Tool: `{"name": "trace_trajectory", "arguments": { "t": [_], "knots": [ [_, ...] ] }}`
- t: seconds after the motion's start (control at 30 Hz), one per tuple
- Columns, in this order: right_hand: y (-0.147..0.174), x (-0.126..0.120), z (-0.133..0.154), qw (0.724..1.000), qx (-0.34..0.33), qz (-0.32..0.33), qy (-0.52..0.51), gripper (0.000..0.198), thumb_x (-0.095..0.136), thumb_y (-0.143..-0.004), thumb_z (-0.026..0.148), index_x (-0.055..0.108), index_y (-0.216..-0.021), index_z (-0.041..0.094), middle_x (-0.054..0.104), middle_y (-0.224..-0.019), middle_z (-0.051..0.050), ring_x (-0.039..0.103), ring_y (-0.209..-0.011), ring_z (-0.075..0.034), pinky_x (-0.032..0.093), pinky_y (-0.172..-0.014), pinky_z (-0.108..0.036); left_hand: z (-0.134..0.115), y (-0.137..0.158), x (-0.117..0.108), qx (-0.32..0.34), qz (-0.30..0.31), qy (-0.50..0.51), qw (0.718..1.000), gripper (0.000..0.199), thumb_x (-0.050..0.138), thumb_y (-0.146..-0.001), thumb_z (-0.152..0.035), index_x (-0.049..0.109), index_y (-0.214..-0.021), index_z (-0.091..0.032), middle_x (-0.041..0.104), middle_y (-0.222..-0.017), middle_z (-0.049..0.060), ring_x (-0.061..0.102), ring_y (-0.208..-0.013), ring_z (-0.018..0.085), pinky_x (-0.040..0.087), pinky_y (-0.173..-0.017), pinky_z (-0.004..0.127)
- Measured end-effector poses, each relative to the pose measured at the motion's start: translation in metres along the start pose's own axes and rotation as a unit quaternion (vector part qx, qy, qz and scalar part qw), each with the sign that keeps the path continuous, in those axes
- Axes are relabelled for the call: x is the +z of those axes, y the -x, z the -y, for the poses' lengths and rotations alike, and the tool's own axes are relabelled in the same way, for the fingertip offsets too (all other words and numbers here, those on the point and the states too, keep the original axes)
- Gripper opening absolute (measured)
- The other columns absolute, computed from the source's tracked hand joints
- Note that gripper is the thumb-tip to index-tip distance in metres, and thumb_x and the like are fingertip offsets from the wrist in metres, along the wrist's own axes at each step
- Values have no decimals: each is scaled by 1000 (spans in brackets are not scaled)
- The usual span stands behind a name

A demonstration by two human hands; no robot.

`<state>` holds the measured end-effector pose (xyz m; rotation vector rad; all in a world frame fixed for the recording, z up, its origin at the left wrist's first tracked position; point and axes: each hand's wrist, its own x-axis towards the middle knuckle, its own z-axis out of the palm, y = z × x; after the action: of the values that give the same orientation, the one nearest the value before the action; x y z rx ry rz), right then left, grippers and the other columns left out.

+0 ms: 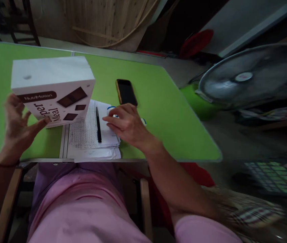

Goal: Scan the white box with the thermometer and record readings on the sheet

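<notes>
My left hand (20,126) is at the lower left edge of a white box (57,94). The thumb presses on its front and the fingers wrap the left side. Brown shapes and the word "NutriMotion" mark the box, which stands on the green table. My right hand (129,125), palm down with bent fingers slightly apart, is over the right edge of some handwritten papers (82,136). White and blue bits of something show around it; the hand hides most of that. A black pen (98,125) lies on the papers, left of my right fingertips.
A phone (126,91) lies on the green table (176,128) beyond my right hand. A large fan (249,77) stands off the table's right side, near a green object (196,101). Chair arms (145,202) flank my lap.
</notes>
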<state>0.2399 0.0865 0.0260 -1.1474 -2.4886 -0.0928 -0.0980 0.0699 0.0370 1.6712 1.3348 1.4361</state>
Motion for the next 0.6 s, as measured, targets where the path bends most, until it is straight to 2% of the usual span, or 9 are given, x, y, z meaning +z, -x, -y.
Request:
{"name": "trace_trajectory", "arguments": {
  "t": [0.07, 0.13, 0.17, 0.23, 0.3, 0.4, 0.5, 0.57, 0.6],
  "knots": [
    [-14, 9, 5, 1000, -9, 22, 19, 32, 43, -99, 17, 73, -105, 28, 64, -99, -8, 51, -99, -25, 38, -95, -51, -3, 16, 1, 109, -126, -76, 983, 72, 90, -67, -22, 44, -121, -18, 47, -132, 8, 49, -122, 21, 49, -97, 35],
    [-25, 17, 6, 999, -20, 40, 17, 36, 40, -99, 13, 72, -98, 30, 59, -94, -5, 50, -97, -22, 36, -99, -49, -8, 36, 9, 257, -164, -128, 944, 65, 88, -68, -23, 48, -118, -22, 52, -115, 4, 53, -110, 22, 46, -97, 41],
    [-29, 20, 6, 998, -30, 54, 11, 36, 40, -98, 12, 70, -92, 29, 57, -91, -5, 49, -97, -22, 35, -102, -49, -11, 46, 14, 280, -124, -159, 938, 60, 86, -71, -23, 49, -118, -21, 53, -110, 4, 55, -106, 22, 42, -103, 45],
    [-36, 21, 4, 994, -58, 92, 0, 34, 40, -98, 13, 66, -80, 26, 54, -87, -4, 49, -97, -21, 33, -105, -47, -17, 62, 29, 266, 32, -222, 937, 41, 77, -84, -25, 53, -117, -17, 53, -115, 11, 55, -111, 27, 48, -97, 42],
    [-40, 17, 1, 988, -84, 130, -8, 32, 40, -98, 17, 61, -75, 24, 54, -84, -5, 49, -94, -21, 35, -103, -47, -20, 72, 44, 287, 171, -238, 912, 36, 66, -94, -31, 52, -123, -14, 55, -121, 16, 55, -117, 29, 48, -100, 45],
    [-36, 7, 1, 985, -83, 144, -41, 28, 40, -97, 23, 59, -76, 24, 56, -81, -6, 49, -85, -22, 40, -92, -47, -20, 76, 62, 304, 249, -253, 884, 39, 58, -99, -39, 52, -126, -11, 58, -128, 18, 53, -124, 32, 45, -107, 48],
    [-19, -3, 11, 994, -33, 51, -96, 16, 50, -90, 27, 60, -78, 24, 59, -78, -5, 52, -78, -22, 42, -81, -45, -19, 76, 71, 310, 266, -262, 874, 42, 57, -99, -43, 54, -126, -11, 59, -129, 17, 53, -124, 32, 44, -108, 48],
    [-4, -6, 26, 985, 38, -72, -152, 8, 57, -85, 29, 59, -78, 24, 62, -78, -4, 55, -76, -21, 44, -77, -42, -19, 77, 73, 305, 281, -278, 866, 42, 59, -98, -41, 55, -128, -10, 59, -131, 17, 53, -124, 32, 43, -108, 49],
    [4, -6, 35, 967, 91, -141, -193, 6, 59, -83, 29, 58, -78, 25, 63, -77, -3, 56, -73, -20, 45, -73, -40, -20, 77, 73, 300, 289, -290, 862, 43, 60, -98, -39, 54, -130, -10, 58, -132, 16, 52, -124, 33, 42, -109, 50]
  ]
}}
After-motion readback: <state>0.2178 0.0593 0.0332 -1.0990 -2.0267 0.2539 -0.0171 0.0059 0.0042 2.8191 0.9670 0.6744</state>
